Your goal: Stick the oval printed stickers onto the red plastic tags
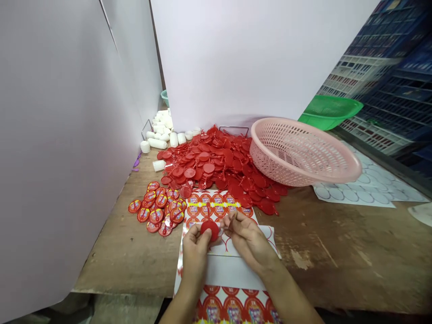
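A round red plastic piece (209,230) with a short stem pointing away from me is pinched in my left hand (196,243). Just to its right, my right hand (245,234) has its fingertips together on a small round sticker (231,222), seen nearly edge-on. Both hands are over sheets of round printed stickers (202,198), partly peeled to white backing (232,270). To the left lies a group of red discs with printed labels (156,216). Beyond the sheets is a large heap of plain red pieces (216,157).
A pink basket (300,175) rests tilted against the heap's right side, with a green basket (330,112) behind it. White cylindrical pieces (158,143) lie at the back left. Used backing sheets (354,191) are at the right. White panels (229,63) stand behind and left.
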Motion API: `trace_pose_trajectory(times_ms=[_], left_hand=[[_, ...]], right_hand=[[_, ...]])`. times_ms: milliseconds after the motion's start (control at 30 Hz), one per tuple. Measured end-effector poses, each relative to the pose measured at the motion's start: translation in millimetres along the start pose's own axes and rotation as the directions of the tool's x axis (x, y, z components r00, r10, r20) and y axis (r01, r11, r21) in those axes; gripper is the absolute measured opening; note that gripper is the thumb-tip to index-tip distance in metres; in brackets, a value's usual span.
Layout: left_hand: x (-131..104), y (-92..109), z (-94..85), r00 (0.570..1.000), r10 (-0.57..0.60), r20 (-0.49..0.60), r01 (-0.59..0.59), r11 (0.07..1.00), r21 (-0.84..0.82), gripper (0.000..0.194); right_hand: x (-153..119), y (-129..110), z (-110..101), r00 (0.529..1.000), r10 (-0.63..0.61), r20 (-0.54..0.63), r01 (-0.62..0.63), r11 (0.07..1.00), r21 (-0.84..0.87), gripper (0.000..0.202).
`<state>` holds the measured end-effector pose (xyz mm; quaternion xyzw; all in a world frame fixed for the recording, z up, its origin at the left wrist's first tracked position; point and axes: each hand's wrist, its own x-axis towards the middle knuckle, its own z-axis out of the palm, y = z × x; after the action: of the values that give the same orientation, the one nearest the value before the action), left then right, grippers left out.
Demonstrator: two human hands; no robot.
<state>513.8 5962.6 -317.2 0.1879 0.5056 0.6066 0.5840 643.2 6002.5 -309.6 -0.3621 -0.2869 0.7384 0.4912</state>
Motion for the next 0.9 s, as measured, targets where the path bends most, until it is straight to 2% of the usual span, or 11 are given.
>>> trace_pose_trajectory(times_ms=[67, 167, 233, 333, 433, 533, 633, 900], left_hand=[[3, -6, 1.1, 1.000, -0.017, -0.005, 0.017, 1.000, -0.012, 0.034], [4, -8, 0.4, 1.000, -0.021, 0.012, 0.021, 0.999, -0.029, 0.047], [4, -7, -0.4, 0.999, -0.014, 0.041, 0.015, 1.000, -0.023, 0.055], [3, -6, -2.0, 0.998, -0.031, 0.055, 0.033, 0.999, -0.032, 0.052], [4, -7, -4.9, 0.996, -0.056, 0.065, 0.060, 0.996, -0.067, 0.050], [5, -10, -8.0, 0.994, -0.074, 0.079, 0.081, 0.992, -0.097, 0.049], [6, -11, -9.5, 0.992, -0.088, 0.088, 0.099, 0.988, -0.121, 0.047], [3, -4, -5.2, 0.991, -0.112, 0.075, 0.124, 0.977, -0.171, 0.043]], right_hand=[[-2, -4, 1, 1.000, -0.019, 0.023, 0.020, 0.999, -0.044, 0.033], [-5, -4, 7, 0.997, -0.018, 0.071, 0.034, 0.973, -0.227, 0.037], [-5, 1, 11, 0.997, -0.051, 0.053, 0.067, 0.930, -0.360, 0.044], [-3, 8, 15, 0.982, -0.188, 0.015, 0.160, 0.788, -0.595, 0.038], [-2, 13, 16, 0.959, -0.280, 0.047, 0.219, 0.625, -0.749, 0.033], [-1, 12, 16, 0.949, -0.309, 0.066, 0.232, 0.539, -0.810, 0.030], [-1, 10, 15, 0.950, -0.304, 0.073, 0.223, 0.495, -0.840, 0.029], [-2, 7, 17, 0.953, -0.293, 0.073, 0.218, 0.500, -0.838, 0.028]])
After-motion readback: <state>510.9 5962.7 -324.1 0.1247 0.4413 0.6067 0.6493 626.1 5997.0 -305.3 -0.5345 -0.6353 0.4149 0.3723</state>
